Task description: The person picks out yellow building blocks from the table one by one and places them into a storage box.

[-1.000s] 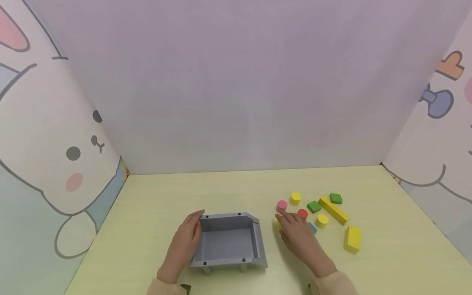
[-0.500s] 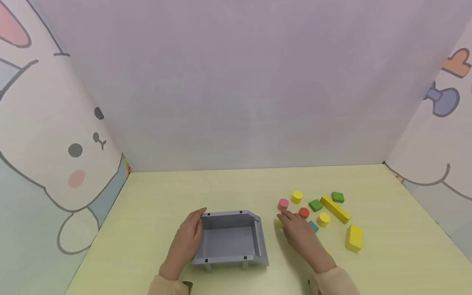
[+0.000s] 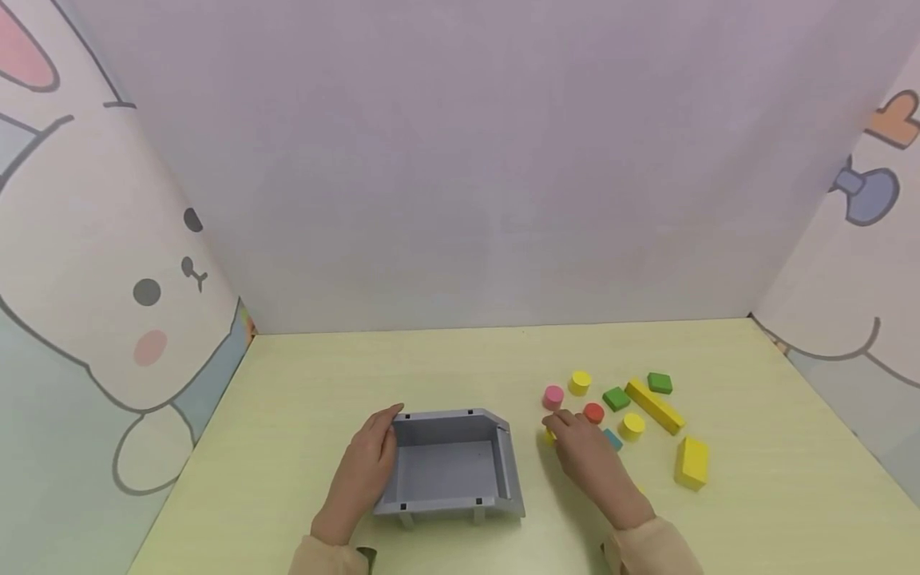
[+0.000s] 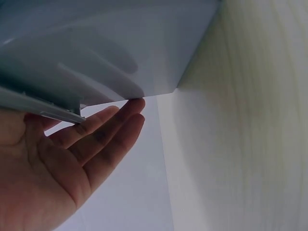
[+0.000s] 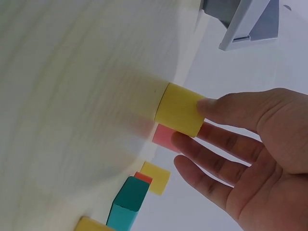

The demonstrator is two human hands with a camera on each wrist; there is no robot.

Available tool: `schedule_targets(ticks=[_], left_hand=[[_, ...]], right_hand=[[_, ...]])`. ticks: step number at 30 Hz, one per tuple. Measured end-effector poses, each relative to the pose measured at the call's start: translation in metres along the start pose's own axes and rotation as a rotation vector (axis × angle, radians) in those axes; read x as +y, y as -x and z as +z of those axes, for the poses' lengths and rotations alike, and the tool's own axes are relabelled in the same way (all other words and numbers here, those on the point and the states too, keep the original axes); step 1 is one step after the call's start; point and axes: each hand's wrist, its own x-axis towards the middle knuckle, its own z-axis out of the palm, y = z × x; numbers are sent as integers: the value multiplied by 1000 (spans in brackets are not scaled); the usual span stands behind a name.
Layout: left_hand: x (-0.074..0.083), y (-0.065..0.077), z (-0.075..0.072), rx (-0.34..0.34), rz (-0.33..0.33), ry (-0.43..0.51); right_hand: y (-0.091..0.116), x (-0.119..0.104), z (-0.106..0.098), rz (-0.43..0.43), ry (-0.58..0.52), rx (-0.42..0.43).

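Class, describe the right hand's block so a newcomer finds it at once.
On the table, find the grey bin, then the right hand just right of it. That hand pinches a yellow cylinder. Unlike the other yellow cylinders nearby, it alone is held.

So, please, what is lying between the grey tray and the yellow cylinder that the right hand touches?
Only bare tabletop: in the head view, no object stands between the grey tray and the yellow cylinder at the right hand.
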Motion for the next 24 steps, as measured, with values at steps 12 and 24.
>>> schedule_targets(ticks=[12, 24], left_hand=[[2, 0, -2, -8, -7, -3], [0, 0, 0, -1, -11, 1]], right_hand=[[1, -1, -1, 20, 6, -7], [2, -17, -15, -4, 32, 22]])
